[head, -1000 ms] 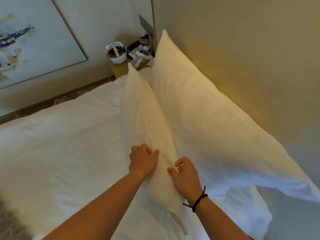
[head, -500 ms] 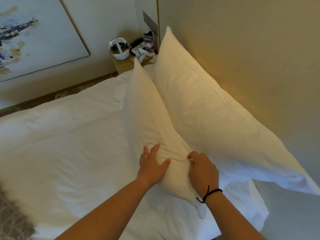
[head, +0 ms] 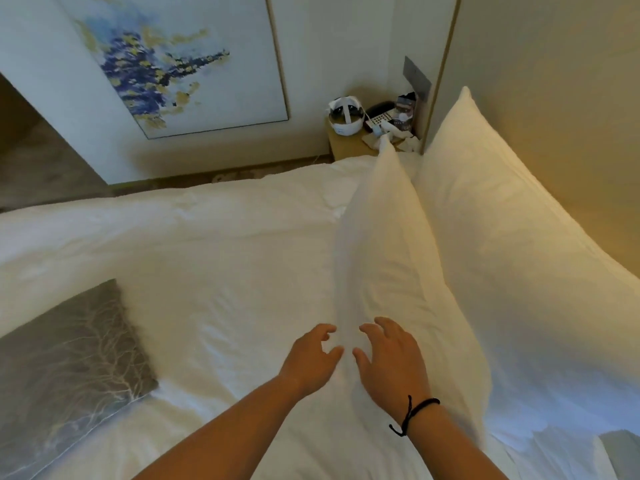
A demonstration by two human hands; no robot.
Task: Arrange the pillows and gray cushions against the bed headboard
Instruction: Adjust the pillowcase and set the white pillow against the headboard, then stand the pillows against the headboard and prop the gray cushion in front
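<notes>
Two white pillows stand on edge at the head of the bed (head: 207, 258). The back pillow (head: 512, 244) leans flat against the beige headboard (head: 554, 98), and the front pillow (head: 388, 244) stands just in front of it, touching it along its length, its near end reaching toward the person. Both hands are at that near end: the left hand (head: 311, 358) on the side facing the open duvet, the right hand (head: 391, 362) on the side facing the back pillow. Each has its fingers spread and loosely bent, released rather than gripping; whether the fingertips touch the fabric cannot be told. A black cord bracelet (head: 414, 412) circles the right wrist. A gray cushion (head: 65, 368) with a pale branching pattern lies flat on the white duvet at the lower left, well apart from the pillows and the headboard. Beyond the far end of the pillows stands a wooden nightstand (head: 346, 147) carrying a white headset (head: 345, 121), a phone (head: 379, 114) and some small clutter. A framed abstract painting (head: 173, 64) in blue and gold hangs on the far wall.
</notes>
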